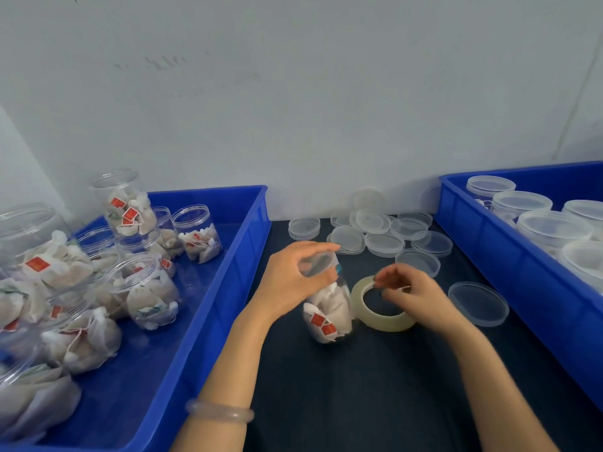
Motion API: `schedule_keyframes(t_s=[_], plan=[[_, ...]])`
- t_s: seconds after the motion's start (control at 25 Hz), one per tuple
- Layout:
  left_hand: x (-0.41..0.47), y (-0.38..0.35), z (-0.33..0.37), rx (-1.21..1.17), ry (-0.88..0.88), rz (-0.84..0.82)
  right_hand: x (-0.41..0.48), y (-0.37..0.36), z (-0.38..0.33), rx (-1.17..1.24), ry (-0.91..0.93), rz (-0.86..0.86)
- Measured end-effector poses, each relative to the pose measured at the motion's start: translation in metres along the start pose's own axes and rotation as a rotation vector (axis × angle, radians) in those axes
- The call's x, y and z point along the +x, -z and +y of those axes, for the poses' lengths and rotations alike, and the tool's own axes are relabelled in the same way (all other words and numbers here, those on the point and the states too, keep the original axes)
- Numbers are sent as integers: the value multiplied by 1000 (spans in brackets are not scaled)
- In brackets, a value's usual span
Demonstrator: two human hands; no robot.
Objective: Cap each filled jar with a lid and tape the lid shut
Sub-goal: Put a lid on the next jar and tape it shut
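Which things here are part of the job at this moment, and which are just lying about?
In use: left hand gripping the lid on the jar; right hand pinching the tape roll.
Lying about: loose lids; left bin of open jars; right bin of capped jars.

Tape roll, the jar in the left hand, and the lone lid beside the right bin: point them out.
tape roll [385, 323], head view, front outer band.
jar [328, 316], head view, lower body showing sachets.
lone lid [478, 304], head view, flat centre.

arms: bare, no sleeves | left wrist: pale translucent bangle [219, 414] | hands: no gloves
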State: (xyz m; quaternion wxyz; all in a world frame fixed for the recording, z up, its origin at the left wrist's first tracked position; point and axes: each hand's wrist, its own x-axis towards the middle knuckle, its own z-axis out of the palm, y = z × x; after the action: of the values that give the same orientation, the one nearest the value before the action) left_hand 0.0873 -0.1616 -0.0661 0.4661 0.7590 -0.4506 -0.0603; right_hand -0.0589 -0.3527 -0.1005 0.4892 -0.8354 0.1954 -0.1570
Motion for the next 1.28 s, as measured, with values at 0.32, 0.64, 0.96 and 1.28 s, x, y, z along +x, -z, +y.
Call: schedule_keyframes(t_s=[0.32, 0.64, 0.96, 1.28], plan=[[12, -24, -3, 477, -93, 124, 2, 11, 26, -626, 42, -188], [-10, -59, 6, 817, -374, 345, -9, 8, -5, 164, 106, -55], [-12, -66, 19, 684, -467, 597, -12, 0, -13, 343, 171, -59], [-9, -69, 34, 301, -218, 716, -12, -6, -16, 305, 241, -69]])
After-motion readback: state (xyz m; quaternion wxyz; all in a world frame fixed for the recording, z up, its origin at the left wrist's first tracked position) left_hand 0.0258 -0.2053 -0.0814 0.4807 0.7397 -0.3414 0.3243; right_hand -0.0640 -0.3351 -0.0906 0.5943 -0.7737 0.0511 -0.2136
